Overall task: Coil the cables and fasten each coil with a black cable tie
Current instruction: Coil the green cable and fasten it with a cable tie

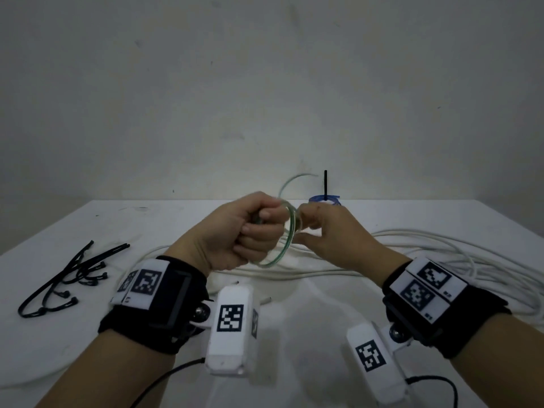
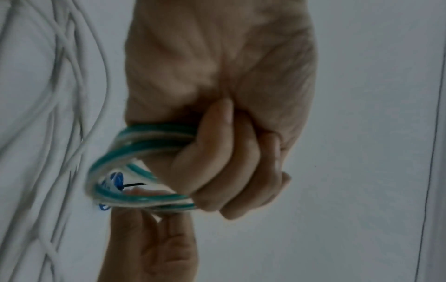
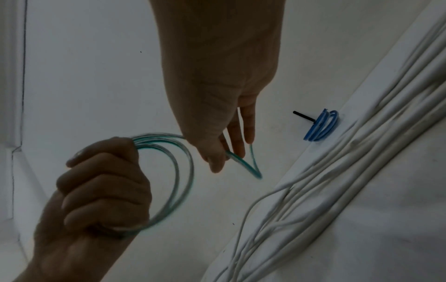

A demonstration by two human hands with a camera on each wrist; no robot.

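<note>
Left hand (image 1: 245, 231) is a clenched fist around one side of the thin translucent teal cable coil (image 1: 276, 248), held up off the white desk (image 1: 294, 334). Reads as the anchor: fist pins all the loops together so they can't spring apart.

Right hand (image 1: 329, 231) is just right of the coil, thumb and fingers (image 3: 217, 160) pinching the cable's loose tail (image 3: 251, 164), other fingers relaxed. The tail kinks sharply past the pinch in the right wrist view. Likely feeding the last length onto the coil, so this cable looks nearly coiled, not yet tied.

Small blue cable coil (image 1: 325, 199) sits on the desk behind the teal coil, near the back edge, with a black tie tail (image 1: 325, 184) sticking straight up. That one looks done, parked out of the way.

Bunch of spare black cable ties (image 1: 67, 278) lies on the desk far left of the teal coil, in easy reach of the left side. Long loose white cable (image 1: 441, 260) sprawls under and to the right of the coil, uncoiled.

Risk, my guess: one hand must let go to fetch a tie; a springy coil may unwind.
</note>
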